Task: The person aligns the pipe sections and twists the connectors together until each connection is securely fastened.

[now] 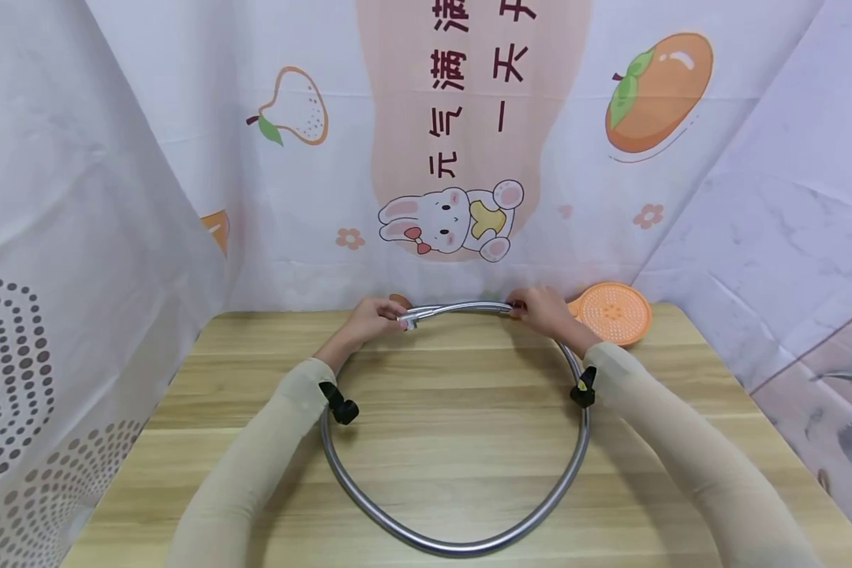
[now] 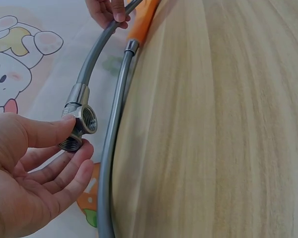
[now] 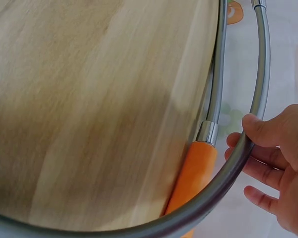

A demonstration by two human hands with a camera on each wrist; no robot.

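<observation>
A grey metal shower hose (image 1: 461, 547) lies in a wide loop on the table. One end carries a metal tee fitting (image 2: 82, 124) with threaded openings, which my left hand (image 1: 376, 319) pinches between thumb and fingers near the back edge. Farther along the same hose, my right hand (image 3: 278, 158) pinches the tube between thumb and fingertips. The hose's other end joins the handle of an orange shower head (image 1: 613, 313), whose round perforated face shows just right of my right hand. In the right wrist view, the orange handle (image 3: 194, 173) lies beside the hose along the table's edge.
The wood-grain table (image 1: 454, 442) ends at a white printed cloth (image 1: 298, 229) hanging behind it. More cloth hangs at the left and right sides. A dark strap camera (image 1: 342, 406) sits on the left wrist, another on the right.
</observation>
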